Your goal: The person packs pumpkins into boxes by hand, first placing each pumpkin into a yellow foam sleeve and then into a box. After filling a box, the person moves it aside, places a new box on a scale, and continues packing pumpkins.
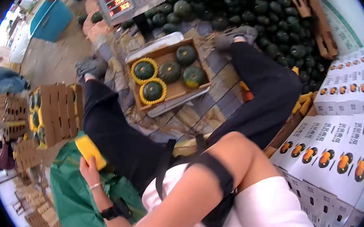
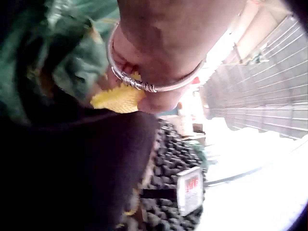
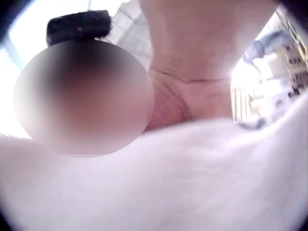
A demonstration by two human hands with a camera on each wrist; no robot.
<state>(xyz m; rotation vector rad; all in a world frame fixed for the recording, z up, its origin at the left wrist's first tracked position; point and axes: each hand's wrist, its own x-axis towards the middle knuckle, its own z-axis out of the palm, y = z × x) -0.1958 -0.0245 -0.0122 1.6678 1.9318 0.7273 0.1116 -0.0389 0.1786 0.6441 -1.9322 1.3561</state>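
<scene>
My left hand (image 1: 91,171) pinches a flattened yellow foam net sleeve (image 1: 91,152) over green plastic sheeting (image 1: 68,177). In the left wrist view the sleeve's ridged edge (image 2: 118,100) sticks out past the fingers. My right arm is bent up across the chest, and its hand lies outside the head view. The right wrist view shows the base of my right hand (image 3: 207,100) close to the white shirt, its fingers hidden. Between the feet, an open cardboard box (image 1: 175,99) contains green squashes; two wear yellow foam nets (image 1: 153,91), three are bare (image 1: 169,71).
A digital scale display (image 1: 121,3) stands behind the box, before a large heap of green squashes (image 1: 261,16). Printed white cartons (image 1: 316,170) are stacked at right. Packed brown boxes (image 1: 55,112) and a blue tub (image 1: 53,20) stand at left.
</scene>
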